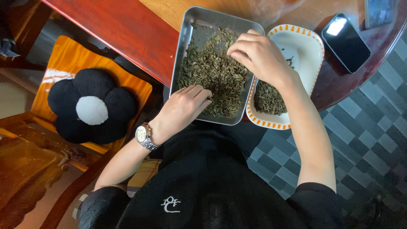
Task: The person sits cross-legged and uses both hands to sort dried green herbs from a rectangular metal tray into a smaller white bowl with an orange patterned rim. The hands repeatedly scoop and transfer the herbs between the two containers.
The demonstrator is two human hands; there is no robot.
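Note:
A rectangular metal tray [185, 29] rests on the edge of a wooden table and holds a heap of dried green-brown leaves [214, 70]. My left hand [183, 111], with a wristwatch, rests at the tray's near edge, fingers curled onto the leaves. My right hand [258, 55] hovers over the tray's right side, fingertips pinched together above the leaves; whether a leaf is between them I cannot tell. Beside the tray on the right sits a white dish with an orange dashed rim [316, 46], holding a smaller pile of the same leaves [267, 99].
A dark phone [345, 42] lies on the table [140, 34] at the upper right, another device's corner beyond it. A wooden chair [68, 55] with a black flower-shaped cushion [91, 106] stands at my left. Grey checkered floor tiles [364, 127] show on the right.

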